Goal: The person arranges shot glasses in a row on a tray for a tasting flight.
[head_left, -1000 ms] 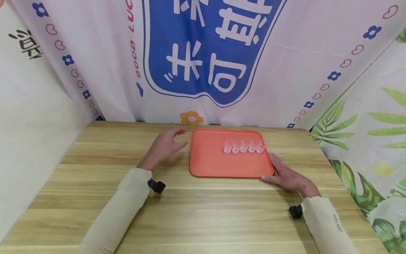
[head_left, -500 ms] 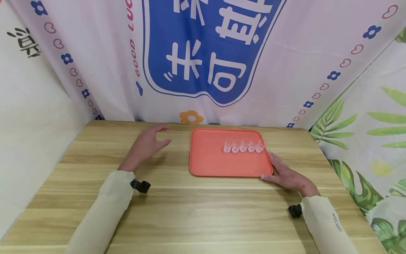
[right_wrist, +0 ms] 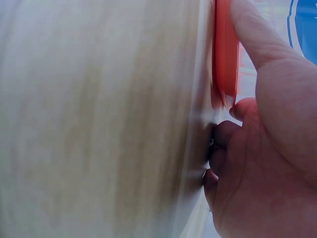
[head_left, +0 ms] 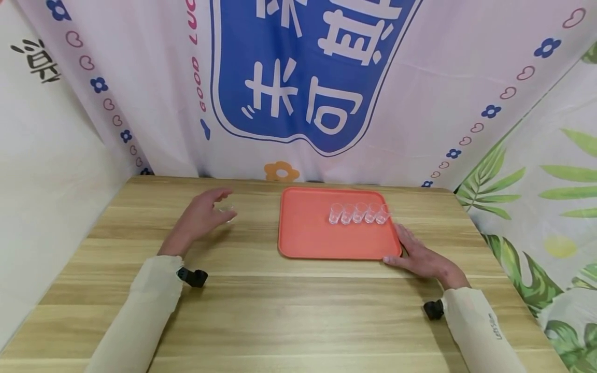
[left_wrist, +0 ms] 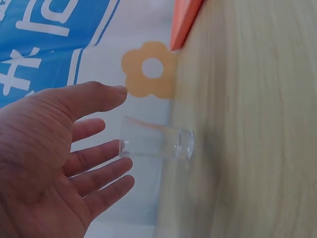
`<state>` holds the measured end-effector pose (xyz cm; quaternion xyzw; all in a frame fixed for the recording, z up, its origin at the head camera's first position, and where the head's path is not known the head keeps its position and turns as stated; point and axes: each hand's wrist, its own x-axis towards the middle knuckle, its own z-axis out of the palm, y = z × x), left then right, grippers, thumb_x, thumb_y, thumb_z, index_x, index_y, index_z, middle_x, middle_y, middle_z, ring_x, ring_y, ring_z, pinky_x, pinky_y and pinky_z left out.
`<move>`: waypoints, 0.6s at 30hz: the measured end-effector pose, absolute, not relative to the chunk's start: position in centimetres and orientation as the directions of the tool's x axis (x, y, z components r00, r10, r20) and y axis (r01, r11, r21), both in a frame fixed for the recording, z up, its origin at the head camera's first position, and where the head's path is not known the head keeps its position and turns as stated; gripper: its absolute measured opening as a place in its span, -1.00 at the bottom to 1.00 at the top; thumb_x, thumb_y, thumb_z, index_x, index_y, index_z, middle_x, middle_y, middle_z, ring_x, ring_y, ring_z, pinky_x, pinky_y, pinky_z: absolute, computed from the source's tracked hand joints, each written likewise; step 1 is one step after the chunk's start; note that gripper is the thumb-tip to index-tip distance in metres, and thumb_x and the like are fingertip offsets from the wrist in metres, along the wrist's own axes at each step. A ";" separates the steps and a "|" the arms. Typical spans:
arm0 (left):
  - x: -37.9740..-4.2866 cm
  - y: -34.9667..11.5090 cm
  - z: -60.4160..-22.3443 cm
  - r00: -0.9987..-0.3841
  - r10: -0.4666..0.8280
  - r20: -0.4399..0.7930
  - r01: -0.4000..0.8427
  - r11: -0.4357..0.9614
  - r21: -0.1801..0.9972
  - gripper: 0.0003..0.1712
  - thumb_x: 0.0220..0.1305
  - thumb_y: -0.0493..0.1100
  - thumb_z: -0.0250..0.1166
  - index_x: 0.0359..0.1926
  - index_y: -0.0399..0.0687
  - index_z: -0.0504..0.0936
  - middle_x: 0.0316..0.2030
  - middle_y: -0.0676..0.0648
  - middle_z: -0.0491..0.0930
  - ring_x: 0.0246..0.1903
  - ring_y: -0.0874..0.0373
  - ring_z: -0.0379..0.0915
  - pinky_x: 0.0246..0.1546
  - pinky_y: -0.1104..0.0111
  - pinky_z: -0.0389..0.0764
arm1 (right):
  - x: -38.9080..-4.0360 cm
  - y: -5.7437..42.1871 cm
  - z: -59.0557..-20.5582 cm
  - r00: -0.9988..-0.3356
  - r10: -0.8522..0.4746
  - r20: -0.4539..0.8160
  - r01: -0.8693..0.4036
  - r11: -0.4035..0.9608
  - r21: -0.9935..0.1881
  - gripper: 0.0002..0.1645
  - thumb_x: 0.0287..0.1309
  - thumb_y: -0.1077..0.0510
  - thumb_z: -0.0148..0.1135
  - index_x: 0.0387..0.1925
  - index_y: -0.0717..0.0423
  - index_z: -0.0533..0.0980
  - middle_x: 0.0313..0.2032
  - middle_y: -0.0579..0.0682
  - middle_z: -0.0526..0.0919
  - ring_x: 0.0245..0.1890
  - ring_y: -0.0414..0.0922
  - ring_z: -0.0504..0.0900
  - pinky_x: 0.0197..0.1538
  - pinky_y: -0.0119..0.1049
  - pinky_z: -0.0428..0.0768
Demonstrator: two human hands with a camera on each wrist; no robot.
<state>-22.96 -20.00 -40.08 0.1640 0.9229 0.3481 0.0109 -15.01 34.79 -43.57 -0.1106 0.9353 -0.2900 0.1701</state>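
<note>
My left hand (head_left: 198, 215) is over the left part of the table, thumb and fingers spread apart. A small clear glass (left_wrist: 156, 141) stands upright on the wood in front of its fingers; in the left wrist view a gap shows between thumb and glass. In the head view the thumb partly hides this glass (head_left: 227, 209). My right hand (head_left: 420, 257) rests against the near right corner of a red tray (head_left: 303, 235), with the thumb at the front rim and the fingers along the right side. A row of several small clear glasses (head_left: 358, 214) stands on the tray's right half.
The wooden table (head_left: 298, 311) reaches back to a hanging cloth (head_left: 163, 103) with a blue print and an orange flower. A leaf-patterned cloth (head_left: 559, 207) hangs along the right side, and a pale sheet (head_left: 51, 155) along the left.
My left hand has moved left, away from beside the tray, and the small glass now shows by its thumb. My right hand and the tray have stayed in place.
</note>
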 end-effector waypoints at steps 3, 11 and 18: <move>-23.0 -20.3 -40.4 -0.950 0.305 0.071 0.276 0.707 0.651 -0.25 0.42 -0.07 0.34 0.48 -0.30 0.32 0.34 -0.41 0.40 0.29 -0.34 0.33 0.27 -0.18 0.39 | -15.1 34.9 -43.7 -0.918 -0.305 -0.254 -0.107 0.806 -0.582 0.31 0.34 -0.30 0.28 0.64 0.17 -0.33 0.59 0.35 -0.29 0.56 0.35 -0.30 0.42 0.48 -0.13; -23.0 -20.7 -40.9 -0.957 0.289 0.029 0.236 0.714 0.660 -0.24 0.41 -0.10 0.37 0.48 -0.33 0.30 0.32 -0.43 0.40 0.24 -0.33 0.39 0.24 -0.18 0.42 | -15.1 34.9 -43.7 -0.919 -0.302 -0.254 -0.104 0.807 -0.582 0.31 0.33 -0.30 0.28 0.64 0.16 -0.33 0.59 0.36 -0.29 0.55 0.36 -0.30 0.41 0.48 -0.12; -22.9 -20.9 -41.2 -0.960 0.278 -0.027 0.186 0.707 0.682 -0.24 0.43 -0.08 0.36 0.48 -0.30 0.28 0.27 -0.43 0.43 0.24 -0.33 0.40 0.21 -0.17 0.47 | -14.9 34.8 -43.6 -0.919 -0.307 -0.247 -0.109 0.801 -0.589 0.30 0.33 -0.27 0.30 0.64 0.17 -0.31 0.58 0.37 -0.27 0.55 0.37 -0.28 0.41 0.49 -0.10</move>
